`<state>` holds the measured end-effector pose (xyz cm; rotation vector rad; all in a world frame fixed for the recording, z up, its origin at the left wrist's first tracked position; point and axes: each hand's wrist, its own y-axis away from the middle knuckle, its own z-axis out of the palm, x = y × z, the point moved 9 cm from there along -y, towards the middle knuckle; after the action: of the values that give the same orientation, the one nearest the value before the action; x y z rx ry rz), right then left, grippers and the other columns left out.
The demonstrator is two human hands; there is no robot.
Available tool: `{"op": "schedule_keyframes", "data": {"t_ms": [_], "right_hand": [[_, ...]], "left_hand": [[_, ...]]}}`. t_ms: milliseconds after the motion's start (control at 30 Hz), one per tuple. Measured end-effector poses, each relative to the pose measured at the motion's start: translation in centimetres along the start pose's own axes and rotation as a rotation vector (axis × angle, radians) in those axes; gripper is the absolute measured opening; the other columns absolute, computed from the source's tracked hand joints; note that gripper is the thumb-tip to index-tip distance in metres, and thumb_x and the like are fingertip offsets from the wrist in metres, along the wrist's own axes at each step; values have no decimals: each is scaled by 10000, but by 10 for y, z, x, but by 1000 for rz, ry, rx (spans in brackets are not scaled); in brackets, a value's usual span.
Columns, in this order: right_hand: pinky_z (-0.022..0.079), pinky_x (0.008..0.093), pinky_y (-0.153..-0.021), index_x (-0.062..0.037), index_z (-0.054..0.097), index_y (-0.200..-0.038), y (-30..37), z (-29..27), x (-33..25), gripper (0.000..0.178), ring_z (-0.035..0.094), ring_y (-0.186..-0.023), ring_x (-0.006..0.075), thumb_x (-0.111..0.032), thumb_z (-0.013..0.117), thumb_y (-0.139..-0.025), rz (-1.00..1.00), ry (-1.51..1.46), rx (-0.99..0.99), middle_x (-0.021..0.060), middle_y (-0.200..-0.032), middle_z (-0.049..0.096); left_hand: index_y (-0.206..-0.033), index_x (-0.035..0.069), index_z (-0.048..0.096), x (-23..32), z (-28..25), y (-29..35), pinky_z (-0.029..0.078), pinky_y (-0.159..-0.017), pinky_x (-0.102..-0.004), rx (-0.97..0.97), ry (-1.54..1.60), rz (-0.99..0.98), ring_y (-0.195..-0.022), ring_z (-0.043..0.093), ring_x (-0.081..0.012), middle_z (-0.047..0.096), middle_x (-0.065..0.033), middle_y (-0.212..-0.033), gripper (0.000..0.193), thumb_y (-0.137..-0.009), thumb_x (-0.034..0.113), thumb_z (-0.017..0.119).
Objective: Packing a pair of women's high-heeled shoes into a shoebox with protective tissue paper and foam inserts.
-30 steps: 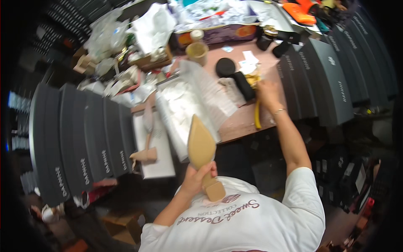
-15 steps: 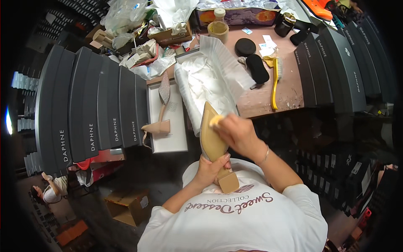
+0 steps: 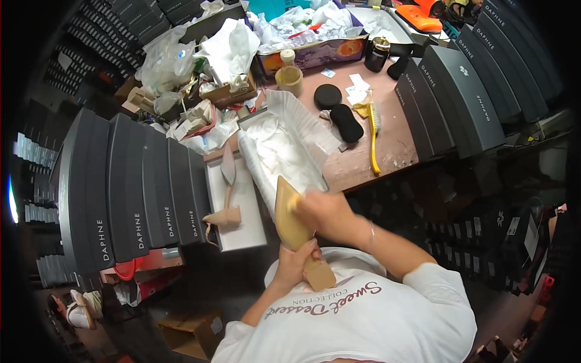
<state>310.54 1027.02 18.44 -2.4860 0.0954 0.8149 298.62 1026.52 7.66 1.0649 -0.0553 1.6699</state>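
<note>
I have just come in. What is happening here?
A person holds a tan block-heeled shoe, sole up, in the left hand. The right hand holds a small pale-yellow piece at the sole. Another block-heeled shoe lies in a shallow box lid, beside an open box with white tissue paper.

I count one left hand and one right hand, one held beige heeled shoe and one lying beige heeled shoe, so two of each. There is one yellow brush, one round black disc, one black pad, one dark jar and one tan pot. At least four gray shoe boxes stand at the left.
</note>
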Motion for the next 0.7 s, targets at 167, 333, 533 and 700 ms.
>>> {"op": "schedule_keyframes", "data": {"t_ms": [167, 333, 533, 700], "right_hand": [[474, 377, -587, -27, 594, -932, -75, -48, 104, 175, 596, -669, 330, -117, 677, -807, 229, -98, 348, 158, -822, 606], [481, 384, -720, -20, 602, -990, -112, -42, 199, 258, 615, -857, 315, -258, 601, -891, 309, 111, 185, 169, -879, 636], [462, 267, -589, 27, 618, -818, -49, -8, 70, 300, 570, -609, 137, -202, 478, -953, 369, -714, -186, 56, -694, 617], [533, 372, -820, -40, 518, -1254, 115, 121, -9, 618, 621, -1025, 248, -552, 458, -913, 826, -1646, -852, 138, -1151, 602]], "left_hand": [[-961, 20, 544, 36, 6, -8, 491, -629, -305, -44, -64, 146, -686, 559, -158, 563, -76, -783, 223, -913, 237, 567], [-1012, 30, 525, 74, -19, -39, 482, -743, -392, 57, 401, 163, -762, 555, -226, 565, -113, -886, 416, -941, 433, 452], [-967, 46, 531, 109, -70, -21, 494, -729, -337, 190, 523, 312, -765, 574, -212, 575, -83, -811, 445, -939, 482, 444], [-852, 70, 520, 127, -51, -22, 476, -691, -281, 202, 567, 348, -732, 552, -168, 529, -47, -738, 518, -880, 587, 505]]}}
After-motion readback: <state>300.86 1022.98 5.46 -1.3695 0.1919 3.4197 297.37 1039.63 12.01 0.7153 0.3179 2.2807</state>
